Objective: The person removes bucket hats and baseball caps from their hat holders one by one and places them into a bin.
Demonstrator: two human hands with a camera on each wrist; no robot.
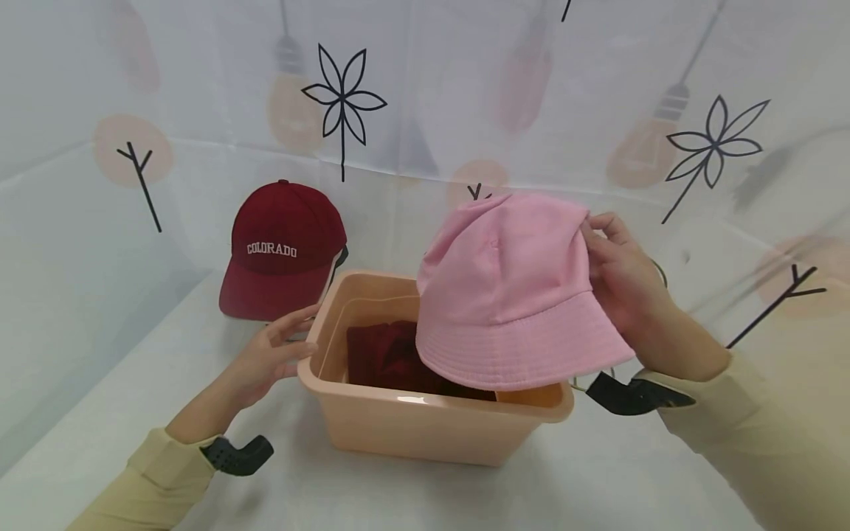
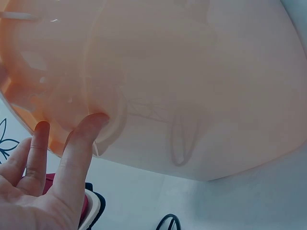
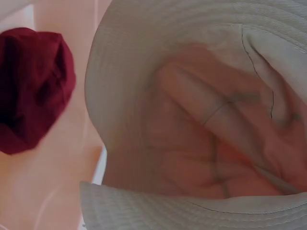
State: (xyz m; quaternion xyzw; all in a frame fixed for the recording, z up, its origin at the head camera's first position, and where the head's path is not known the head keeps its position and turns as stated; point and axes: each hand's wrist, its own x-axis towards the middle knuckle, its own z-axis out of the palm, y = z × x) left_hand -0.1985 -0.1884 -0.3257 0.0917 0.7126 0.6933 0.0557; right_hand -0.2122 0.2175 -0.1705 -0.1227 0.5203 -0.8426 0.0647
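Note:
My right hand (image 1: 627, 284) pinches a pink bucket hat (image 1: 511, 287) at the right side of its crown, holding it above the right part of a peach plastic bin (image 1: 425, 428). The right wrist view looks into the hat's hollow underside (image 3: 192, 120), brim toward the camera. Inside the bin lies a dark red fabric item (image 1: 381, 358); its kind is unclear and the hat hides part of it. My left hand (image 1: 265, 361) touches the bin's left rim, its fingers extended and thumb against the rim corner (image 2: 103, 117).
A dark red baseball cap (image 1: 285, 247) lettered COLORADO is behind the bin on the left. Thin wire (image 1: 660, 273) shows behind my right hand, and a dark wire loop (image 2: 170, 223) near the cap. A patterned white cloth (image 1: 425, 96) hangs at the back.

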